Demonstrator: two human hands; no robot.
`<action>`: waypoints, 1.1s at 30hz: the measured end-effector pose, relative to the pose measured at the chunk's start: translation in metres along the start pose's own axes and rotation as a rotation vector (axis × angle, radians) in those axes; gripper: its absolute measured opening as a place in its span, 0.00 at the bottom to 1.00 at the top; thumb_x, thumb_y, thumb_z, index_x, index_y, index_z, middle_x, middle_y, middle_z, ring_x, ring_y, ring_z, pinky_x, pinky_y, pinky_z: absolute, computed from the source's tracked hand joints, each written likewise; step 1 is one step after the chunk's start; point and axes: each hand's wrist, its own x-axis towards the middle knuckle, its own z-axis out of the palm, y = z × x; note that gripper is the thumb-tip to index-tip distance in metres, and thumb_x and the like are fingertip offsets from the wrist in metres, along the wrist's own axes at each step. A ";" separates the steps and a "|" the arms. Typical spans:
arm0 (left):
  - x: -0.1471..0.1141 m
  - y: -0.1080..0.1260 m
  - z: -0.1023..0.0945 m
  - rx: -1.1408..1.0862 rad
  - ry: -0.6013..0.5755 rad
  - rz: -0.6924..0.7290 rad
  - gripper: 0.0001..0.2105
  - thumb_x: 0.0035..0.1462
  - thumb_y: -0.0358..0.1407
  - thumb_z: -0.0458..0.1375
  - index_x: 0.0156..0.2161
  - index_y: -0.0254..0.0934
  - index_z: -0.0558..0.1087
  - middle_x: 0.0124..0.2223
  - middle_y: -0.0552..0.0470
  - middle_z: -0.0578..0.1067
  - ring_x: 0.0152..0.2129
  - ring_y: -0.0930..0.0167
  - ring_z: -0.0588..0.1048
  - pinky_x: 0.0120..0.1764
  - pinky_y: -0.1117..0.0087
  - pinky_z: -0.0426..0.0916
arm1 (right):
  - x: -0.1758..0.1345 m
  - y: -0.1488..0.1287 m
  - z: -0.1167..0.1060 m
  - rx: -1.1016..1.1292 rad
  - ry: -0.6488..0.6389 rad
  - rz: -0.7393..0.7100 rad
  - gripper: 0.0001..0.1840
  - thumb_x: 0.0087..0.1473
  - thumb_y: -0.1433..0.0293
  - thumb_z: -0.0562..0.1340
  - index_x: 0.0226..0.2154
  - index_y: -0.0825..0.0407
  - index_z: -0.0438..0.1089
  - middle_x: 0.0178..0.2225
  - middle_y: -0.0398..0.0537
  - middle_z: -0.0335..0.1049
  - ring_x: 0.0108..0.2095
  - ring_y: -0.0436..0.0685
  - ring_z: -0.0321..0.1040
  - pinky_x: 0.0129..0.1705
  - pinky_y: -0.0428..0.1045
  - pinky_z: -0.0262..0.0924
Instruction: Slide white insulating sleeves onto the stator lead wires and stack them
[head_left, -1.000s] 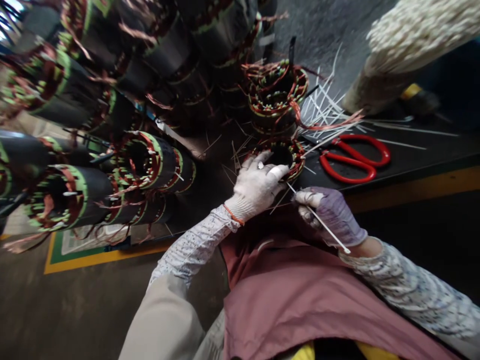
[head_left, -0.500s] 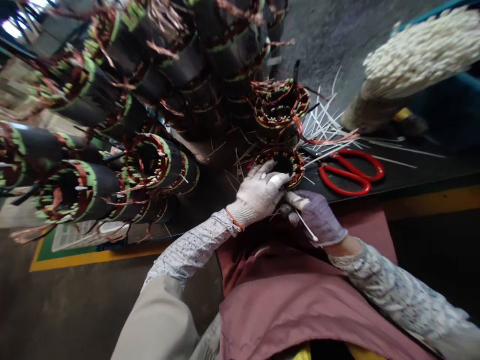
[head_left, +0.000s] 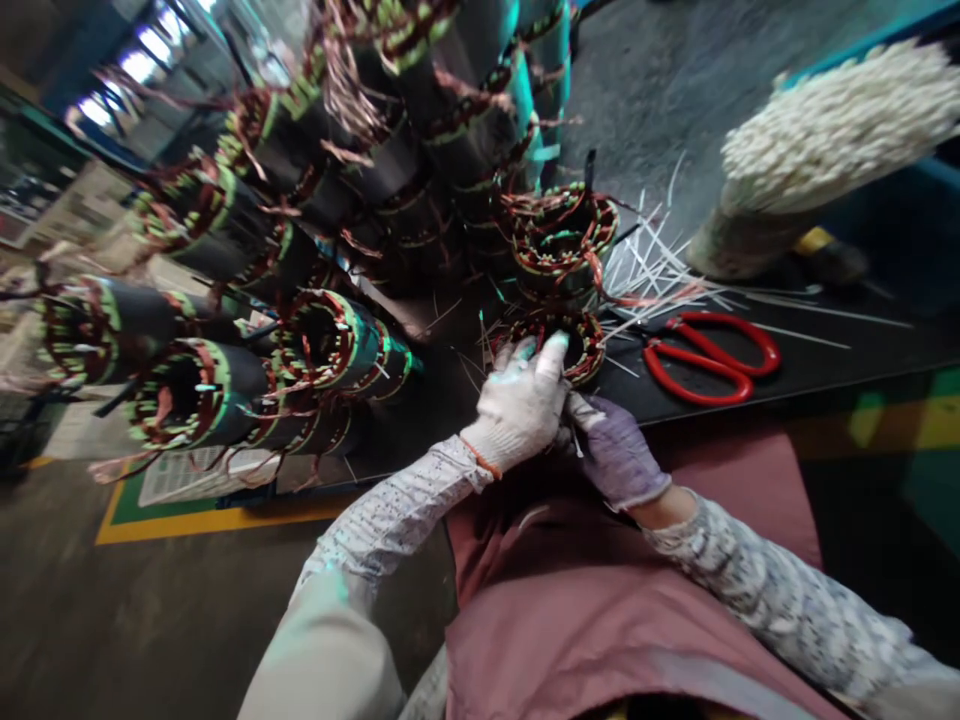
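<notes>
Near the table's front edge stands a motor stator [head_left: 594,362] with copper windings, partly hidden by my hands. My left hand [head_left: 523,398], in a white knit glove, is closed over its near-left rim, fingers bent toward the bore. At the stator's near side, low and close to my left hand, is my right hand [head_left: 621,452] in a purple-and-white glove. Its fingers are pinched around a thin white cord [head_left: 578,442], of which only a short piece shows. Just behind sits another wound stator [head_left: 562,240] with copper leads hanging from it.
Red-handled scissors [head_left: 709,357] lie on the table to the right. Loose white strips [head_left: 649,255] are scattered behind them. A thick bundle of white cords [head_left: 832,130] stands at the back right. Several stacked stators [head_left: 240,385] fill the left side, their copper leads sticking out.
My right hand has shifted left, closer to my left hand. The long white piece that stuck out below it now shows only as a short end. The camera view has moved slightly.
</notes>
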 end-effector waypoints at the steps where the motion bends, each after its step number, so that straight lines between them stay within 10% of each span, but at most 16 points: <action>1: 0.000 0.000 0.001 -0.007 0.003 -0.012 0.25 0.65 0.34 0.58 0.66 0.35 0.67 0.60 0.38 0.77 0.63 0.56 0.71 0.65 0.50 0.67 | 0.000 0.000 0.000 0.018 0.004 0.001 0.13 0.58 0.60 0.63 0.29 0.51 0.74 0.26 0.52 0.76 0.30 0.57 0.74 0.31 0.49 0.72; 8: -0.005 -0.010 0.024 -0.470 0.222 -0.109 0.16 0.66 0.32 0.59 0.58 0.39 0.74 0.53 0.47 0.82 0.55 0.66 0.78 0.63 0.56 0.71 | -0.036 0.010 -0.013 0.308 -0.031 0.041 0.19 0.63 0.60 0.60 0.52 0.49 0.75 0.41 0.50 0.82 0.32 0.54 0.79 0.34 0.49 0.77; 13: -0.007 -0.014 0.026 -0.460 0.289 -0.018 0.07 0.63 0.33 0.65 0.45 0.43 0.83 0.49 0.49 0.84 0.55 0.65 0.79 0.68 0.51 0.63 | -0.028 0.008 -0.029 -0.096 0.008 -0.223 0.11 0.56 0.61 0.67 0.40 0.46 0.81 0.39 0.48 0.82 0.36 0.56 0.81 0.42 0.50 0.78; 18: -0.009 -0.020 0.022 -0.457 0.268 0.030 0.05 0.62 0.34 0.66 0.42 0.43 0.84 0.48 0.46 0.84 0.53 0.64 0.80 0.65 0.54 0.67 | 0.000 -0.023 -0.035 -0.119 -0.072 -0.033 0.18 0.58 0.52 0.65 0.32 0.49 0.81 0.23 0.46 0.76 0.17 0.50 0.64 0.20 0.47 0.61; 33: -0.008 -0.036 0.035 -0.581 0.320 0.201 0.08 0.62 0.32 0.65 0.44 0.45 0.83 0.43 0.49 0.86 0.54 0.63 0.80 0.68 0.51 0.61 | 0.021 -0.034 -0.034 -0.295 -0.236 0.114 0.28 0.53 0.44 0.63 0.26 0.52 0.78 0.21 0.47 0.73 0.20 0.51 0.64 0.23 0.47 0.56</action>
